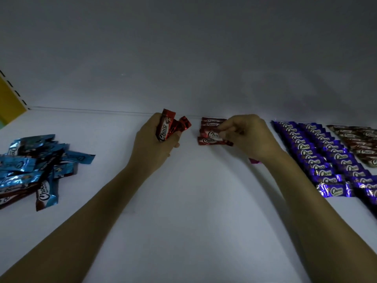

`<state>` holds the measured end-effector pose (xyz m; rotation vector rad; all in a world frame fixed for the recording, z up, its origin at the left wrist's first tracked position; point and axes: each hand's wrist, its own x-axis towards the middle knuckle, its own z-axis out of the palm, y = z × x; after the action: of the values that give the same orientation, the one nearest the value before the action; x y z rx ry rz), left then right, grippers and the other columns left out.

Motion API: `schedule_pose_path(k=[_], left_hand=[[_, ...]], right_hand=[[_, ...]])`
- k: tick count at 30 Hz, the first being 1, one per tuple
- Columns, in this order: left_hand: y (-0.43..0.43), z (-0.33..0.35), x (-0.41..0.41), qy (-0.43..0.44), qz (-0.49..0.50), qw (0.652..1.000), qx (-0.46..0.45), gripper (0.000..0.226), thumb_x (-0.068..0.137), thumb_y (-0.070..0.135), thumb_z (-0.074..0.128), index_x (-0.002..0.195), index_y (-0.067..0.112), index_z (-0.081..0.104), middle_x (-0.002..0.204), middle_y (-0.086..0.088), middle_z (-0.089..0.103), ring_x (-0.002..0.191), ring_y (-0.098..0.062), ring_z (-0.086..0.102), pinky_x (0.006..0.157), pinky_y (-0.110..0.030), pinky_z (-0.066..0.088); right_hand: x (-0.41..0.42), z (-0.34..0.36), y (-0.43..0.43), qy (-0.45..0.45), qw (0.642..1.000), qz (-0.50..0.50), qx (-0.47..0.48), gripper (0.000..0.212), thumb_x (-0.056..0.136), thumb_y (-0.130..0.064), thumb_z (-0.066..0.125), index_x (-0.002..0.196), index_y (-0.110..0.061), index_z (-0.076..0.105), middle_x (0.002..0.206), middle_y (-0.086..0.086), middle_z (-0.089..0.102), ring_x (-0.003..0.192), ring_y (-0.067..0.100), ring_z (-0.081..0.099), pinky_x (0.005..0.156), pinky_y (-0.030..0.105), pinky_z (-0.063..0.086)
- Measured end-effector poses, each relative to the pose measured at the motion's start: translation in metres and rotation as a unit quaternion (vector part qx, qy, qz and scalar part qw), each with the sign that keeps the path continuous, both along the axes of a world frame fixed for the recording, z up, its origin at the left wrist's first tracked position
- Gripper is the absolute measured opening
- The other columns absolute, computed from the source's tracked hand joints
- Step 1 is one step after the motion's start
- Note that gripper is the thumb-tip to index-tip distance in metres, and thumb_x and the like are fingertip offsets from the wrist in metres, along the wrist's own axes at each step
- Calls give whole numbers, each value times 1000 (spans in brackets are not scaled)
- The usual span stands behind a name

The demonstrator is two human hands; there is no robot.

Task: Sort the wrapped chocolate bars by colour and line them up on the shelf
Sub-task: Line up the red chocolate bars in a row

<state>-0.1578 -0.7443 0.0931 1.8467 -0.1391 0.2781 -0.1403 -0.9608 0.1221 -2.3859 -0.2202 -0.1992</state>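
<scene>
1. While the right grip (pixel 251 135) pinches a red bar (pixel 214 136) by its end at the front of the short red column (pixel 211 124), lower that bar flat onto the shelf (pixel 193 201), touching the bar behind it.
2. Square it up as the purple rows (pixel 318 158) lie: logo upward, long side along the back wall, ends level with its neighbours.
3. Release only once it lies flat. Foil probably slides easily, so a light press first should help.
4. Hold the left grip (pixel 153 144) just beside the column. It is closed round a bunch of spare red bars (pixel 166 127), and the right should take one at a time.
5. Run the column straight toward the front, well apart from the purple.
6. Mind the pink wrapper (pixel 254 160) peeking from under the right wrist, which could be dragged along.
7. Leave the blue pile (pixel 34 168), loose at far left, until the reds are done.
</scene>
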Motion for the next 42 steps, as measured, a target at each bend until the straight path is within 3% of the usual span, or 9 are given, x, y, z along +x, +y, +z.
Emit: schedule_pose_path(k=[3, 5, 7, 10, 18, 34, 42], left_hand=[[0, 0, 0, -1, -8, 1000, 12, 20, 87, 18, 67, 89, 29, 51, 82, 6, 66, 65, -3, 68, 45, -14, 46], [0, 0, 1, 1, -9, 1000, 16, 18, 87, 18, 68, 92, 26, 52, 83, 7, 67, 64, -3, 68, 45, -14, 46], [-1, -1, 2, 3, -9, 1000, 18, 17, 87, 19, 68, 95, 23, 53, 82, 8, 66, 64, -3, 68, 46, -13, 46], [-1, -1, 2, 1, -6, 1000, 24, 19, 87, 19, 68, 99, 20, 54, 83, 10, 66, 65, -5, 68, 49, -10, 45], [-1, -2, 3, -6, -7, 1000, 24, 22, 85, 20, 70, 100, 16, 54, 79, 7, 63, 60, -4, 66, 46, -9, 42], [-1, 0, 1, 3, -17, 1000, 12, 21, 84, 18, 72, 95, 19, 54, 77, 9, 63, 60, -5, 66, 45, -9, 41], [-2, 1, -1, -1, -31, 1000, -2, 20, 85, 13, 70, 96, 22, 55, 79, 8, 63, 59, -1, 64, 46, -8, 41]], right_hand=[[1, -5, 0, 8, 998, 20, -55, 15, 80, -20, 74, 76, -33, 68, 68, -22, 60, 70, -1, 56, 84, 28, 46], [3, -10, 4, -33, 993, 22, -111, 13, 80, -25, 73, 76, -36, 68, 69, -24, 55, 81, 6, 55, 92, 35, 39], [4, -11, 7, -68, 984, 24, -162, 8, 82, -26, 70, 82, -34, 71, 79, -18, 56, 96, 16, 52, 88, 32, 30], [7, -12, 10, -86, 975, 20, -206, 9, 85, -28, 67, 91, -32, 72, 97, -6, 61, 103, 19, 47, 78, 28, 18], [7, -20, 10, -86, 971, 12, -223, 21, 88, -35, 62, 107, -33, 70, 102, -2, 64, 102, 25, 51, 90, 35, 32], [3, -18, 9, -63, 977, -15, -203, 9, 86, -26, 65, 91, -23, 72, 97, -3, 64, 103, 24, 51, 90, 35, 34], [6, -18, 7, -51, 973, -14, -226, 29, 87, -38, 64, 115, -30, 67, 106, 4, 66, 107, 29, 53, 91, 36, 39]])
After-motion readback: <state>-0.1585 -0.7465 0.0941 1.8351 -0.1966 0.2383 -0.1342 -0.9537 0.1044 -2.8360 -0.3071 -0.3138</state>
